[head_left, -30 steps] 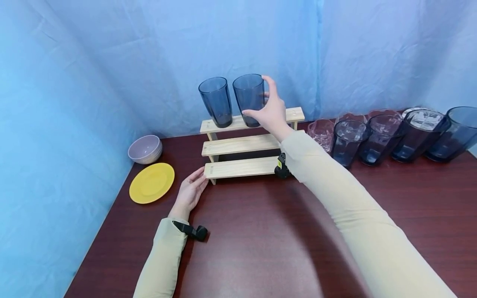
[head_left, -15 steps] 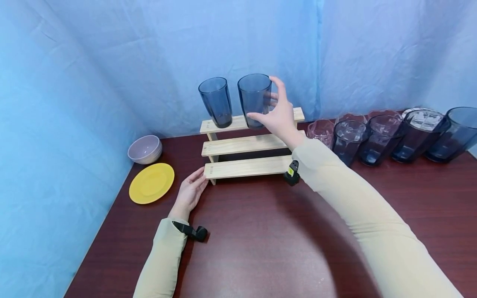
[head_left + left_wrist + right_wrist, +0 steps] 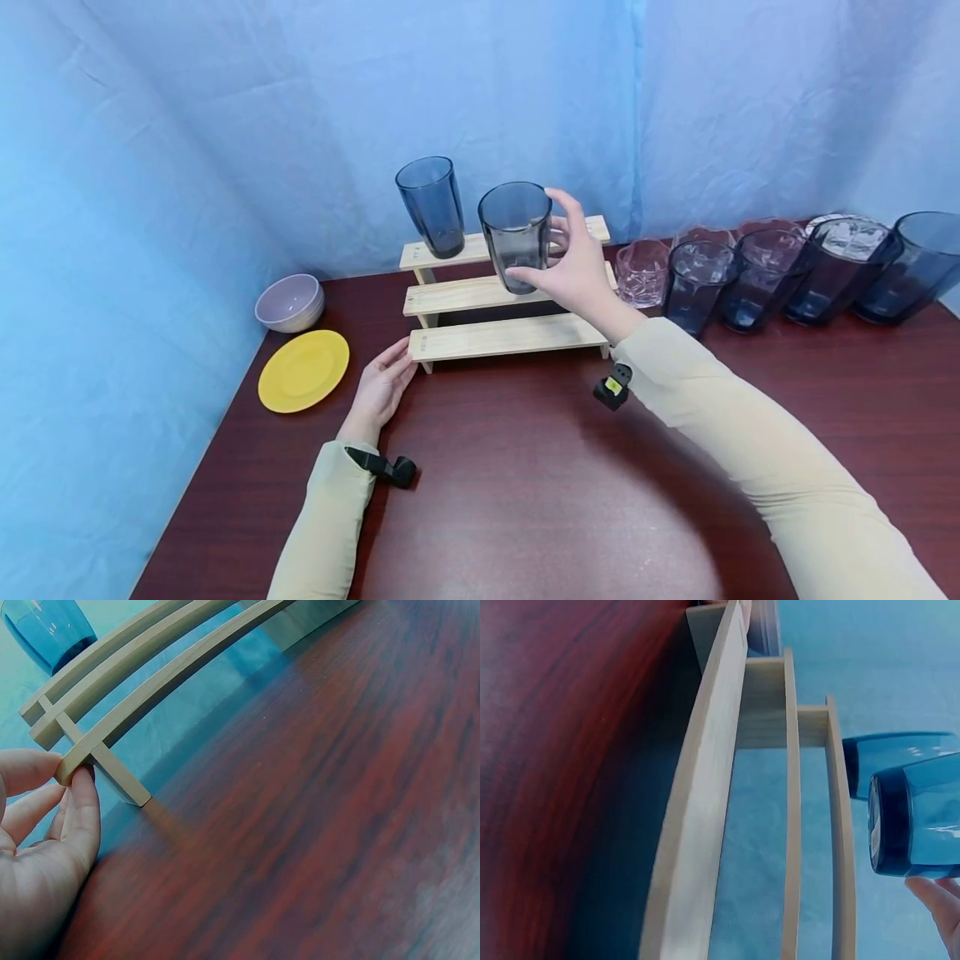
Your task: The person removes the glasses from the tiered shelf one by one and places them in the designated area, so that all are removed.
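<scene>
My right hand (image 3: 581,271) grips a blue-tinted glass tumbler (image 3: 516,237) from its right side, thumb low and fingers higher up. In the head view the tumbler overlaps the upper and middle steps of a three-step wooden rack (image 3: 510,336); the right wrist view shows its base (image 3: 891,821) apart from the steps. A second blue tumbler (image 3: 433,208) stands upright on the top step at the left. At the rack's lower left corner, my left hand (image 3: 380,392) pinches the end of the bottom step (image 3: 79,757) between thumb and fingers.
Left of the rack are a yellow plate (image 3: 303,372) and a pale purple bowl (image 3: 291,303). To its right stands a row of several blue tumblers (image 3: 697,287), with clear glasses (image 3: 642,273) behind. A blue curtain (image 3: 360,125) hangs behind the table (image 3: 480,483).
My right hand has carried the tumbler slightly right, then down and toward me from the top step. The left hand has stayed on the rack's corner.
</scene>
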Motion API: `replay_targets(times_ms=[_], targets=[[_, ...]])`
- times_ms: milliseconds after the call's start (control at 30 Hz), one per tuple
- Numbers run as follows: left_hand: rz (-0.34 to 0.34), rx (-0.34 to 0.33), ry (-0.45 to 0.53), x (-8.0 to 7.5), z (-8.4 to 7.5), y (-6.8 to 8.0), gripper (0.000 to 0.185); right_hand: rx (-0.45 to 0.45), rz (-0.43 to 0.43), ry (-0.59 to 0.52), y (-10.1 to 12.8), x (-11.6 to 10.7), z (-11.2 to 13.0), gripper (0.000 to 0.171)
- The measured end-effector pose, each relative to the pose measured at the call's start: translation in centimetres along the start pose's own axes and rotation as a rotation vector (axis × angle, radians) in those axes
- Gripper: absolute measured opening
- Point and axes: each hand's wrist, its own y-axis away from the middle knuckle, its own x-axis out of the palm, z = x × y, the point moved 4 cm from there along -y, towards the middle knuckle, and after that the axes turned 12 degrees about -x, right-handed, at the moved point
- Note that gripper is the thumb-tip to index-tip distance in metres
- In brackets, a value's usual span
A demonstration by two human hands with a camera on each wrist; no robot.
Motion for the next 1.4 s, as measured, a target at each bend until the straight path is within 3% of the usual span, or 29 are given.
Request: replay_targets(times_ms=[567,1067,1233,1400], targets=[[0.009,0.000,0.012,-0.1,0.0,0.1,0.050,-0.031,-0.035,-0.123,4.6,-2.3,1.0,0.100],[0.003,-0.006,0.020,0.1,0.1,0.1,0.050,-0.116,0.008,0.077,9.1,-8.0,1.5,0.104],[0.004,-0.006,0.009,0.2,0.1,0.0,0.050,-0.154,0.046,0.043,10.3,-10.4,1.7,0.106],[0.009,0.001,-0.005,0.3,0.0,-0.1,0.050,-0.159,0.081,-0.143,11.1,-12.8,1.5,0.107]])
